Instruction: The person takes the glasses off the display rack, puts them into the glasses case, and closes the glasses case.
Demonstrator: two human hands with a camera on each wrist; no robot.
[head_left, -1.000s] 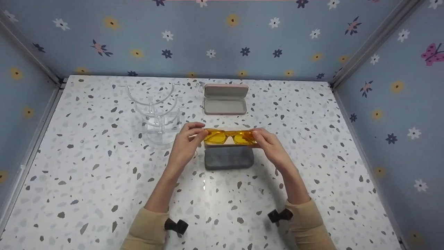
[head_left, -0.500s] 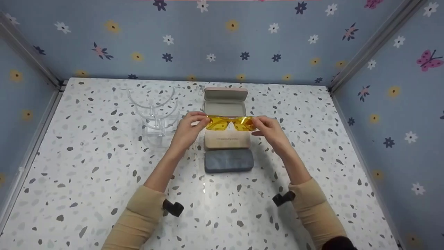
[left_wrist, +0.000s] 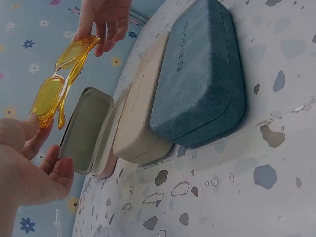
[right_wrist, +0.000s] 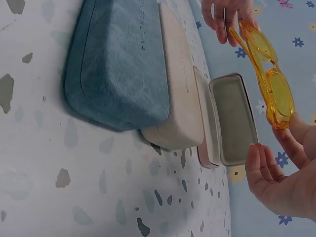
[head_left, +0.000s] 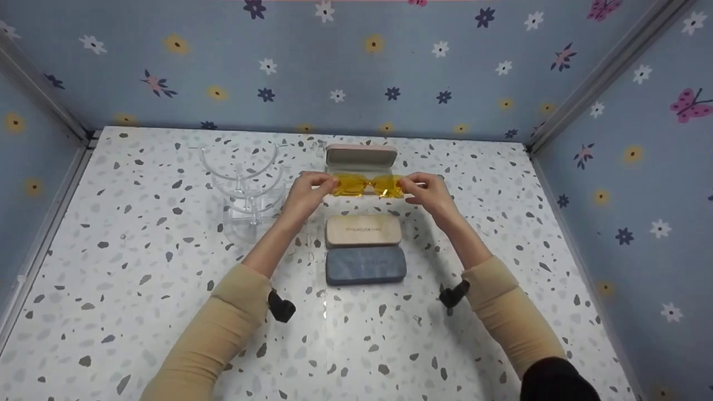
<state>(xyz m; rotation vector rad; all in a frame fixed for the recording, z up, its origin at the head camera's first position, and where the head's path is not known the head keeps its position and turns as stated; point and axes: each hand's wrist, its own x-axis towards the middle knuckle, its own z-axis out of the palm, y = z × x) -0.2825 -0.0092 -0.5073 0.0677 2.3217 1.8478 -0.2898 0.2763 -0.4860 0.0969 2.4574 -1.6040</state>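
Yellow see-through glasses (head_left: 350,184) with their temples folded are held up between both hands. My left hand (head_left: 308,195) pinches one end of the frame between thumb and forefinger. At the opposite end my right hand (head_left: 431,195) pinches it the same way; in the right wrist view its other fingers curl loosely below. Behind and under the glasses lies an open glasses case (head_left: 362,156), pink outside and grey-lined inside. The glasses overlap its front half in the head view. In the left wrist view the glasses (left_wrist: 49,96) stand well off the tabletop.
A closed beige glasses case (head_left: 363,230) and a closed blue one (head_left: 365,265) lie in a row in front of the open case. To the left stands a clear tiered display stand (head_left: 250,209). Flowered walls (head_left: 356,67) border the speckled table (head_left: 167,267).
Both hands have carried the yellow glasses away from the body, from over the beige case to over the front of the open case. The beige case has come into full view.
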